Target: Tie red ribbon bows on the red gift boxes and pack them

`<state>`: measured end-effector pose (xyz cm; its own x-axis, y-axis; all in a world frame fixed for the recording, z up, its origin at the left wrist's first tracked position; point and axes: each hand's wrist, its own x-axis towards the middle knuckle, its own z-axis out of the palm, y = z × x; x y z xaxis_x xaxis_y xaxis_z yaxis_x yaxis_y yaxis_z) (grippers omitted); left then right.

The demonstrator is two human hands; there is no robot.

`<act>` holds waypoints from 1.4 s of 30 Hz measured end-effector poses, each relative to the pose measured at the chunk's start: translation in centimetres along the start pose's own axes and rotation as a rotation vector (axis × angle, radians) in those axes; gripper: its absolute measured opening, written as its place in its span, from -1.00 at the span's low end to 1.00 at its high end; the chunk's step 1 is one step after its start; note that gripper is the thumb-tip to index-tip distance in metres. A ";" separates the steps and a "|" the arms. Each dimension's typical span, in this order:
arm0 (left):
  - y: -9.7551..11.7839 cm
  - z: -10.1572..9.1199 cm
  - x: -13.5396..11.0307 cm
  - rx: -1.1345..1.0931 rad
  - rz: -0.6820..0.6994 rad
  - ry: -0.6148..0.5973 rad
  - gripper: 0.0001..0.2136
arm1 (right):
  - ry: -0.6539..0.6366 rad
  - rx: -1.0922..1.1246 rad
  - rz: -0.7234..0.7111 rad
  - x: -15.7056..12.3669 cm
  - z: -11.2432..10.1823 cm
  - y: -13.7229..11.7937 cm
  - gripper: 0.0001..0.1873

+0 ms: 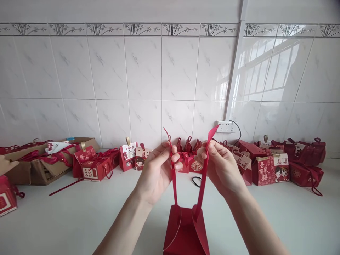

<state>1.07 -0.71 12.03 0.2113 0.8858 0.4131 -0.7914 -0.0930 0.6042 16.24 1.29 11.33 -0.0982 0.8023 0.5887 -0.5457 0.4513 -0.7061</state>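
A dark red paper gift box (186, 233) stands on the white table in front of me, at the bottom of the view. Its curved top flaps stand partly apart. From the flaps two lengths of red ribbon (202, 187) run upward, one to each hand. My left hand (160, 166) pinches the left length between thumb and fingers, with a thin tip sticking up above. The right length is pinched in my right hand (219, 164), its wider end pointing up and to the right. Both hands are raised above the box, apart from each other.
Several finished-looking red gift boxes (97, 168) line the back of the white table (87, 219). An open cardboard box (50, 170) with ribbons sits at the left. Part of another person's hand (6, 164) shows at the left edge. A power strip (226, 126) hangs on the tiled wall.
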 end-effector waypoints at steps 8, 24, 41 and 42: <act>0.9 -0.1 0.0 -0.020 0.074 0.025 -0.90 | 0.061 -0.001 -0.083 0.2 -0.4 -0.3 -0.72; -1.1 0.3 -0.9 0.493 0.050 -0.132 -0.80 | -0.094 -0.178 -0.045 -1.3 1.6 0.2 -0.82; -1.1 1.5 -1.9 0.474 0.021 -0.185 -0.90 | -0.030 -0.285 -0.116 -2.1 1.9 -0.6 -0.74; -1.0 1.5 -1.9 0.452 0.007 -0.166 -0.89 | -0.032 -0.288 -0.117 -2.0 1.8 -0.6 -0.74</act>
<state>2.32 -2.99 11.63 0.3251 0.8034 0.4989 -0.4720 -0.3193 0.8217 15.22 -1.31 11.26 -0.0769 0.7279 0.6813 -0.2972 0.6356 -0.7126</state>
